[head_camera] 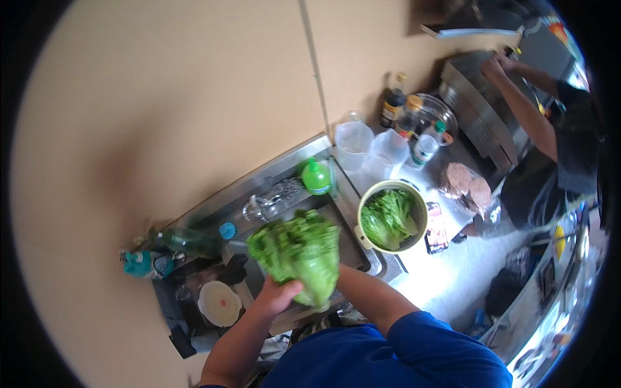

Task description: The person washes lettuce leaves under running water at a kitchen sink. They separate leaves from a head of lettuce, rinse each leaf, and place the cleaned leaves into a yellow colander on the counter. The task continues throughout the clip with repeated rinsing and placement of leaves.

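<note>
A head of green leaf lettuce (298, 252) is held up above the sink basin (349, 228), its leafy end toward the faucet. My left hand (281, 293) grips it near the stem end, with the thumb on top. My right forearm (371, 293) reaches to the lettuce's other side, and the hand itself is hidden behind the leaves. To the right of the sink stands a cream colander (361, 233) with more lettuce leaves (390, 218) in it. The chrome faucet (259, 207) is just beyond the lettuce.
A green soap bottle (316, 178) stands at the sink's back corner. Plastic pitchers (354, 145) and sauce bottles (393, 106) line the wall. A phone (436, 228) lies beside the colander. At left is a round white lid (220, 304). Another person's hands (495, 67) work at right.
</note>
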